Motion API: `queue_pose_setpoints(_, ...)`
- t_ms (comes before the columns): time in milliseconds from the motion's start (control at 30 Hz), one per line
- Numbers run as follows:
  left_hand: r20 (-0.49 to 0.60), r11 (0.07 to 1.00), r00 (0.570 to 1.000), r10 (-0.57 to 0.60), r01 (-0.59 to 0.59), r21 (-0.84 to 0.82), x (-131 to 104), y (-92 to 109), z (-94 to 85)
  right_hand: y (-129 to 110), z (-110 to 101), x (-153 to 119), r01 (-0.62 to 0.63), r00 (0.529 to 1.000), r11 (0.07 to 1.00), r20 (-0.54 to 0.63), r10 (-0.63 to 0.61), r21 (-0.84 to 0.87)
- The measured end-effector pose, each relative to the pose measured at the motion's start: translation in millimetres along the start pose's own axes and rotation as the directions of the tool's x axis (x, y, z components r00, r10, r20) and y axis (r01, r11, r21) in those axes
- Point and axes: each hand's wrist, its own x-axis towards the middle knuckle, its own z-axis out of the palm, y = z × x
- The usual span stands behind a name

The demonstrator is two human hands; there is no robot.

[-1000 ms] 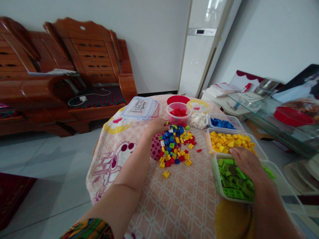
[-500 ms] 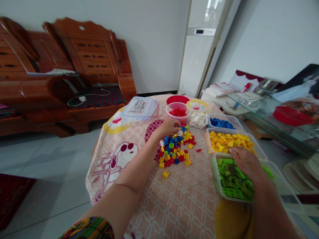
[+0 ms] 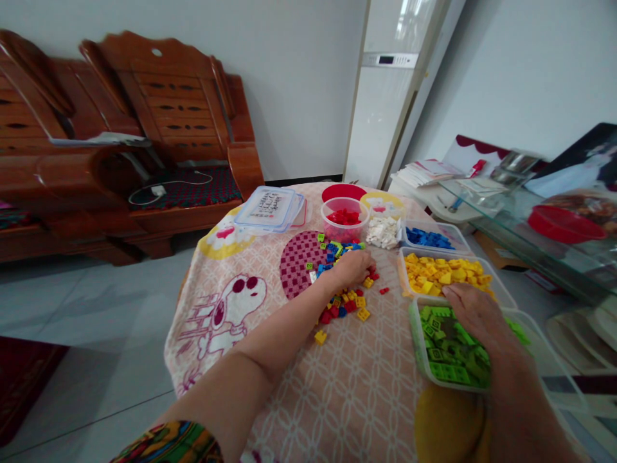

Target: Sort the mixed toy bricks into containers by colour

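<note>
My left hand (image 3: 355,267) reaches over a loose heap of mixed toy bricks (image 3: 332,312) on the table. Its fingers curl down and are closed at the heap's right side; what they hold, if anything, is hidden. My right hand (image 3: 475,315) stays above the clear box of green bricks (image 3: 448,373), fingers extended toward the edge shared with the box of yellow bricks (image 3: 427,273). No brick shows in it. Beyond the heap are a round tub of red bricks (image 3: 344,217), a pile of white bricks (image 3: 383,231) and a box of blue bricks (image 3: 429,238).
Stacked plastic lids (image 3: 267,209) lie at the table's back left, and a red lid or dish (image 3: 343,191) sits behind the tub. A patterned cloth (image 3: 357,386) covers the round table. A glass shelf (image 3: 511,225) stands close on the right, wooden chairs (image 3: 178,122) behind.
My left hand has moved right and nearer from the heap's far side, uncovering green and blue bricks there. My right hand has stayed in place.
</note>
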Motion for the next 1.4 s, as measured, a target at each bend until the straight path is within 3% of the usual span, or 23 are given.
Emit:
queue_pose_setpoints(267, -0.003, 0.997, 0.997, -0.072, 0.072, -0.035, -6, -10, -10.9, -1, -3, 0, 0.003, 1.0, 1.0, 0.016, -0.003, 0.006)
queue_pose_setpoints(567, -0.066, 0.979, 0.989, -0.131, 0.119, -0.163, -19, -39, -29.8, 0, -1, 0, 0.009, 1.0, 1.0, 0.0, -0.009, -0.013)
queue_pose_setpoints(733, -0.153, 0.977, 0.971, -0.185, 0.165, -0.135, -18, -34, -30.9, 0, -1, 0, 0.026, 1.0, 1.0, -0.005, -0.026, 0.001)
queue_pose_setpoints(833, -0.131, 0.987, 0.986, -0.104, 0.087, -0.132, -14, -19, -26.5, 0, -1, -1, 0.021, 1.0, 1.0, -0.013, -0.021, 0.016)
queue_pose_setpoints(1033, 0.032, 0.989, 0.997, 0.07, -0.065, -0.132, -7, 7, -13.3, 0, -1, 0, 0.001, 1.0, 1.0, -0.006, 0.0, 0.012)
queue_pose_setpoints(1400, 0.066, 0.963, 0.982, 0.174, -0.156, -0.22, -10, 8, -11.5, -3, -3, 0, 0.004, 1.0, 1.0, -0.014, -0.004, 0.014)
